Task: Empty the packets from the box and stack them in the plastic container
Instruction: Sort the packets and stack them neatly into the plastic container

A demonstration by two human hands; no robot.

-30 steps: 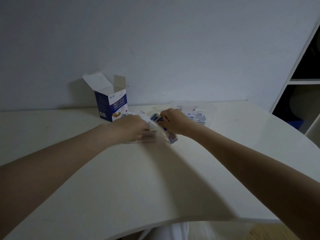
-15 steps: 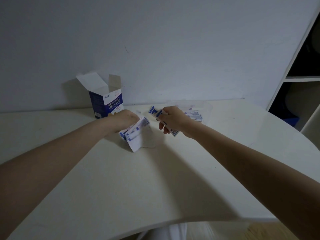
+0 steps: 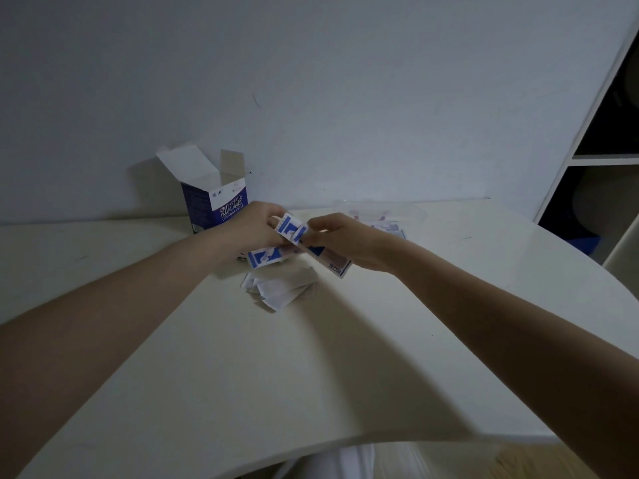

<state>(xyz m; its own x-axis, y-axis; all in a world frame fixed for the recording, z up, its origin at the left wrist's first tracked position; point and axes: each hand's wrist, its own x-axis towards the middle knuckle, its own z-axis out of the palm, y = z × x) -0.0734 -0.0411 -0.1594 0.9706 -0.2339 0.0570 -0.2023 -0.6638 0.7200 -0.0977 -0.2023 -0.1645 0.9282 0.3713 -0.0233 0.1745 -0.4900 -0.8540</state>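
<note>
Both hands' grip on packets, now raised together

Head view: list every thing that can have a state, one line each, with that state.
Box: upright, top flaps open.
Left hand: raised, gripping blue-and-white packets.
Right hand: raised, pinching the same packets.
Loose packets: heaped on the table under the hands.
Plastic container: open-topped, some packets already inside.
</note>
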